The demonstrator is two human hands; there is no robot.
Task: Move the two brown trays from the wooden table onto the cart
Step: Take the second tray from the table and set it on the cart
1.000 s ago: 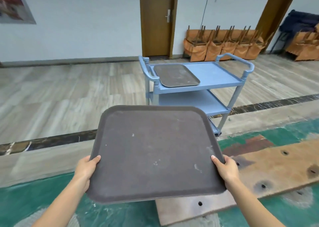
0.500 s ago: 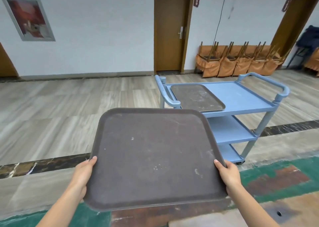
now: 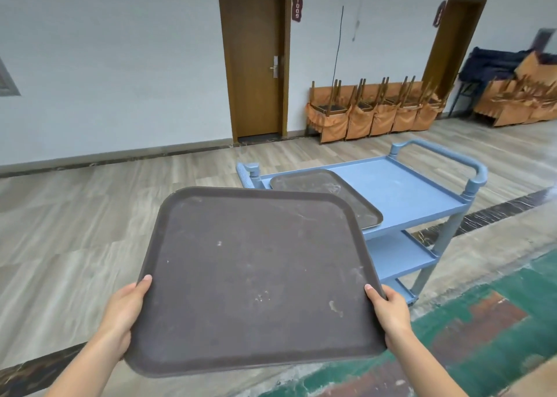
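I hold a large brown tray (image 3: 256,279) flat in front of me, in the air. My left hand (image 3: 123,315) grips its near left edge and my right hand (image 3: 388,312) grips its near right edge, thumbs on top. A second brown tray (image 3: 331,194) lies on the left part of the top shelf of the blue cart (image 3: 401,191), just beyond the held tray, whose far edge hides part of it. The wooden table is out of view.
The cart has two lower shelves and a handle at each end. Stacked chairs with orange covers (image 3: 373,110) line the far wall beside a wooden door (image 3: 256,62). More stacked chairs (image 3: 518,101) stand at the far right. Pale wood floor lies to the left.
The cart has come closer and shifted to the right in view, and the held tray now overlaps its near left corner. The wooden table has dropped out of sight. My grip is unchanged.
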